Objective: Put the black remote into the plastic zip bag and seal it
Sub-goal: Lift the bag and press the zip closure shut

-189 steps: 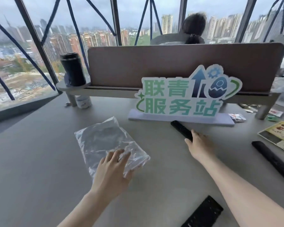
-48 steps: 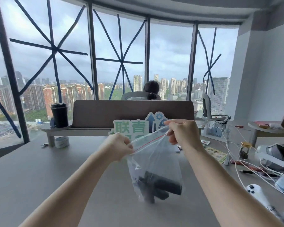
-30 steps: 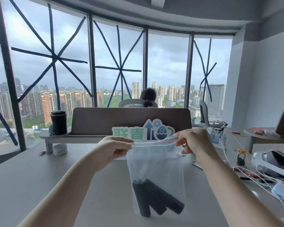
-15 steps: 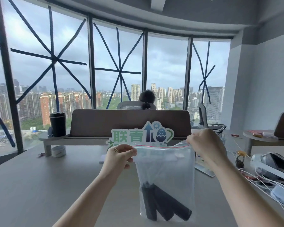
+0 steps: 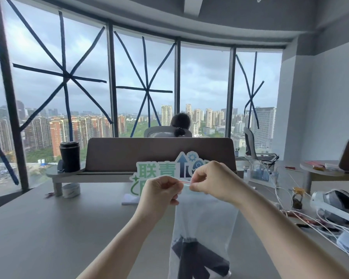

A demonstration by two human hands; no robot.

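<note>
A clear plastic zip bag [image 5: 205, 220] hangs in the air above the grey desk [image 5: 54, 224]. Black remotes [image 5: 199, 258] lie crossed at its bottom, seen through the plastic. My left hand [image 5: 160, 191] and my right hand [image 5: 214, 181] both pinch the bag's top edge with its red zip line. The two hands are close together, almost touching, near the left end of the strip. The rest of the top edge is hidden behind my right hand.
A green and blue sign [image 5: 169, 170] stands behind the bag, before a brown desk divider [image 5: 159, 154]. A black tumbler [image 5: 70, 156] sits at the left. Cables, a small jar [image 5: 297, 199] and a white headset [image 5: 334, 201] crowd the right. A person sits beyond the divider.
My right hand slid left along the bag's top edge, from its right corner to right beside my left hand. The bag has hung lower and narrower since then.
</note>
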